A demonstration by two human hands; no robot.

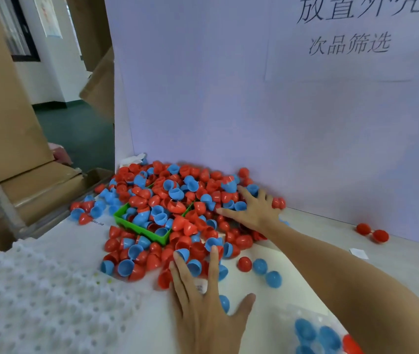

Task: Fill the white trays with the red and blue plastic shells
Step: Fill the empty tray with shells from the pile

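Observation:
A big heap of red and blue plastic shells [172, 200] lies on the table against the back board. A green bin [136, 227] sits half buried in the heap. A white dimpled tray [37, 302] lies at the near left with its pockets showing no shells. My left hand [203, 300] lies palm down at the near edge of the heap, its straight, spread fingers touching a few blue and red shells. My right hand [253, 210] rests flat on the heap's right side with its fingers spread over the shells. Neither hand grips anything.
A white board [254, 111] with printed characters walls off the back. Cardboard boxes [6, 118] stand to the left. Loose shells [259, 267] lie near my right forearm, two red ones [372, 233] at far right, and more blue ones [313, 335] at bottom right.

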